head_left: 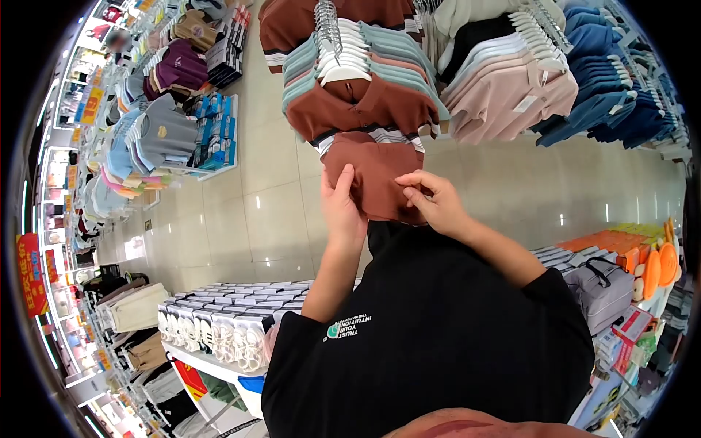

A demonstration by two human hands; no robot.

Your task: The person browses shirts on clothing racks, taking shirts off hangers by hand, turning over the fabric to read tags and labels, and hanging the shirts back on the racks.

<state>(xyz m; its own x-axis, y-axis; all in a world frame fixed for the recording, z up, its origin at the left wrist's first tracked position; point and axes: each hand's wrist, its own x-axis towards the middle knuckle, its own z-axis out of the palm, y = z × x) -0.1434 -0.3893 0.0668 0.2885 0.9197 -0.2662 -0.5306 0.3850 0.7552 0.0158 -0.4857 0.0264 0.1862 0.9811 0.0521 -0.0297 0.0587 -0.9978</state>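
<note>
Brown shirt [376, 171], left hand [343, 203] gripping its left edge, thumb on top, right hand [437, 204] half-curled at the opposite side, grip unclear

Open over the floor [270, 197] left of the left hand [345, 208] and right of the right hand [442, 208]. Blocked straight ahead of both by the brown shirt [365, 113]; farther ahead-right by pink shirts [504, 109]; behind-left of the left hand by shoes [212, 334].
</note>
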